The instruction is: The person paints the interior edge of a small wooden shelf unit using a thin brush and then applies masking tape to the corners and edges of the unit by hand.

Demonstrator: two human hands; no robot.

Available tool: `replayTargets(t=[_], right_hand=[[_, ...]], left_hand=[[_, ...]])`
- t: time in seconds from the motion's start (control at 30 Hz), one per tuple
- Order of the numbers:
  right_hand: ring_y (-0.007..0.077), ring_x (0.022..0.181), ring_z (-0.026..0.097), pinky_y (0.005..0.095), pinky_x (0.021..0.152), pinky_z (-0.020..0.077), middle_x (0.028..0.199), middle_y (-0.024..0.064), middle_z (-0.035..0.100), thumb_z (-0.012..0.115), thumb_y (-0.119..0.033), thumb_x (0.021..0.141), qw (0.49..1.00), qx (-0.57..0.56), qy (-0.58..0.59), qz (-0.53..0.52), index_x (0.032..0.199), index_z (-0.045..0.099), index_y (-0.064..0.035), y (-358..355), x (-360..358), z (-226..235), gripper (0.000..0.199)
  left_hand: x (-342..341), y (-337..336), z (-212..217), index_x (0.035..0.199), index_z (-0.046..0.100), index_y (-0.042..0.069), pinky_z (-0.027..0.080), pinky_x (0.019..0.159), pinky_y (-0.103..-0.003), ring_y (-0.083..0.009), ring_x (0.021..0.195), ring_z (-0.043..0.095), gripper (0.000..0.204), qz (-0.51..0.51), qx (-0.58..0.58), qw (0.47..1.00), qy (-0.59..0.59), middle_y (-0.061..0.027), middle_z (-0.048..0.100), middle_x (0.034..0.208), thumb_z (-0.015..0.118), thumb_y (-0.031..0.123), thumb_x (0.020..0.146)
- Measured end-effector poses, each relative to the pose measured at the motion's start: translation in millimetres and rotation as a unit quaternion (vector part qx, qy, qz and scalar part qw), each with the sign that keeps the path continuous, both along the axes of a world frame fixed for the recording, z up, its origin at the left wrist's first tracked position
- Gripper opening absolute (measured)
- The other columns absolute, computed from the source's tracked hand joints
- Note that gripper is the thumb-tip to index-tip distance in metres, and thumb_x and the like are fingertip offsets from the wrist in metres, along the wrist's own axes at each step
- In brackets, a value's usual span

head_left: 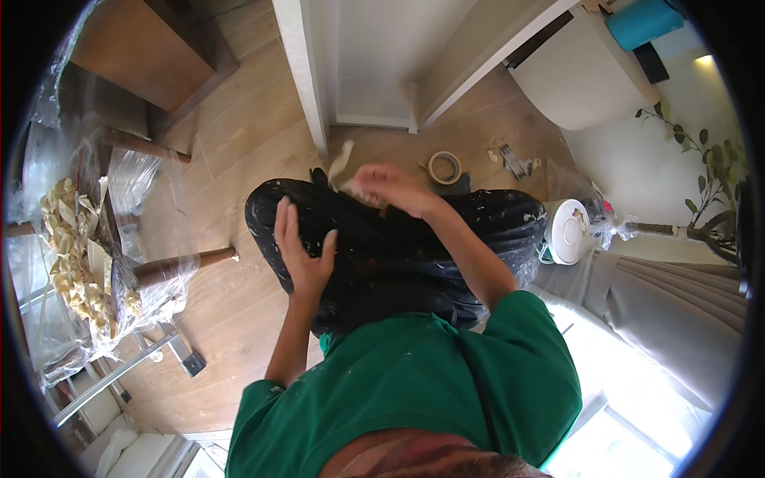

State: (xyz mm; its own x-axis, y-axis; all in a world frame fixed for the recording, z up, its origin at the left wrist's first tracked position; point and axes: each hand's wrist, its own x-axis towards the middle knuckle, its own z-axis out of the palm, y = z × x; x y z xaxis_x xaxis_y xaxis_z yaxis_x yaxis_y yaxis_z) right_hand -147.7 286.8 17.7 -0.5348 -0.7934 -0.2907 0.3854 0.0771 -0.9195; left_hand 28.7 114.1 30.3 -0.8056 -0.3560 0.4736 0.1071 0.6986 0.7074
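My left hand (pixel 305 259) is over my left thigh, fingers spread, with nothing in it. My black trousers (pixel 374 247) are spattered with pale paint. In front of my knees, my right hand (pixel 389 188) has its fingers bent and blurred, so I cannot make out whether they hold anything. A crumpled cream strip (pixel 343 158), like masking tape, shows just beyond its fingertips. On the wooden floor, a roll of masking tape (pixel 444 168) lies beyond my right forearm. A small dark object (pixel 319 177) shows past my left knee, partly hidden.
Ahead stands a white panelled frame (pixel 374 95). Crumpled scraps (pixel 518 163) lie to its right. A white round tub (pixel 568 231) is beside my right knee, near a plant (pixel 709 163) and a curtain (pixel 661 319). Plastic-wrapped furniture with wooden legs (pixel 187 267) and crumpled masking paper (pixel 76 255) stands left.
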Motion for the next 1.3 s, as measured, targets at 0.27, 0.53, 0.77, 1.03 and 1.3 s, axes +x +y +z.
replayTargets(t=[0.27,0.53,0.77,1.03,1.3], right_hand=[[0.0073,0.085,0.059,0.0245,0.076,0.0484,0.092,0.0005,0.067,0.059,-0.021,0.103,0.998,0.027,0.054,0.026,0.122,0.070,-0.0027,44,5,15,0.029],[0.0147,0.078,0.058,0.0292,0.063,0.0483,0.089,0.0014,0.063,0.064,-0.028,0.098,0.819,-0.008,-0.371,-0.438,0.106,0.059,-0.0141,57,-104,-189,0.017],[0.0117,0.065,0.057,0.0248,0.052,0.0425,0.079,-0.0027,0.061,0.067,-0.030,0.097,0.824,-0.007,-0.324,-0.464,0.097,0.060,-0.0186,42,-135,-247,0.014],[0.0103,0.065,0.057,0.0240,0.052,0.0399,0.071,-0.0055,0.056,0.068,-0.029,0.096,0.819,-0.021,-0.292,-0.494,0.088,0.057,-0.0204,38,-147,-247,0.016],[0.0117,0.066,0.056,0.0269,0.055,0.0425,0.074,-0.0038,0.055,0.069,-0.026,0.095,0.880,-0.153,-0.201,-0.403,0.091,0.059,-0.0161,-14,-117,-108,0.015]], left_hand=[[-42,-16,10,0.108,0.073,0.004,0.034,0.117,-0.049,-0.0354,0.132,0.054,0.028,-0.079,-0.116,0.990,-0.031,-0.0083,0.070,0.124,0.066,-0.003,0.082],[-25,-57,-14,0.120,0.066,-0.006,0.042,0.108,-0.043,-0.0335,0.127,0.057,0.026,0.101,0.073,0.990,0.068,-0.0224,0.061,0.132,0.056,0.011,0.103],[-26,-52,-27,0.125,0.063,-0.004,0.041,0.108,-0.044,-0.0362,0.123,0.057,0.030,0.148,-0.010,0.985,0.088,-0.0216,0.062,0.130,0.056,0.015,0.103],[-28,-50,-24,0.123,0.064,-0.003,0.042,0.107,-0.044,-0.0357,0.122,0.057,0.028,0.144,-0.031,0.986,0.074,-0.0210,0.062,0.129,0.057,0.014,0.102],[-23,-50,-25,0.122,0.065,-0.003,0.043,0.106,-0.044,-0.0355,0.121,0.058,0.027,0.146,-0.025,0.986,0.071,-0.0198,0.062,0.129,0.059,0.011,0.099]])
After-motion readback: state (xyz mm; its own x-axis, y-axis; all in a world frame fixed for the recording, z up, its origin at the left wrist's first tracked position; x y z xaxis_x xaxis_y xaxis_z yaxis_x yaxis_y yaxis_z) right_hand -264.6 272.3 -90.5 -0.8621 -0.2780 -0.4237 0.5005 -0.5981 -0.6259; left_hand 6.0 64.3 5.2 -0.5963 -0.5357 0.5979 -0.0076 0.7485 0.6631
